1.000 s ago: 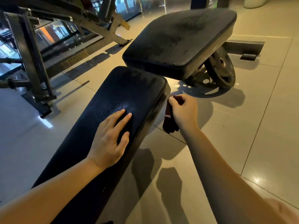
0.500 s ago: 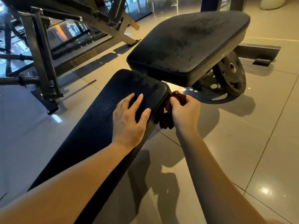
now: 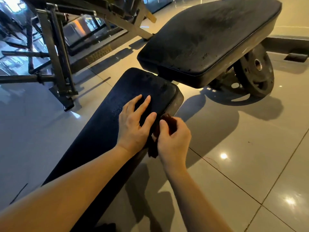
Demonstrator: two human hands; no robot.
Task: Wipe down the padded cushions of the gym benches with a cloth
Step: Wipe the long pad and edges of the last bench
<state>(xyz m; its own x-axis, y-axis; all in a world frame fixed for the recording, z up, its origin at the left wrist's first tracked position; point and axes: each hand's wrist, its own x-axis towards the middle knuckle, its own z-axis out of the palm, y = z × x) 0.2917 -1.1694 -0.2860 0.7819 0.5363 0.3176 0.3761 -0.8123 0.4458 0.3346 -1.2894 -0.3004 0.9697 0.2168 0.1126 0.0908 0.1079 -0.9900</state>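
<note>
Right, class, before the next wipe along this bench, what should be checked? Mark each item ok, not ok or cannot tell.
1. Cloth in the right hand grip: ok, fingers curl round it.
2. Cloth against the long pad side edge: ok.
3. Left hand flat on the long pad's top: ok.
4. Raised pad clean: not ok, smears and specks show.
5. Cloth damp enough: cannot tell.
6. Weight plate clear of both hands: ok.

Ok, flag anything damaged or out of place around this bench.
The seat pad has small pits or chips near its front edge and a smeared, dusty-looking top. A weight plate stands on edge on the floor beneath it, not racked.
</note>
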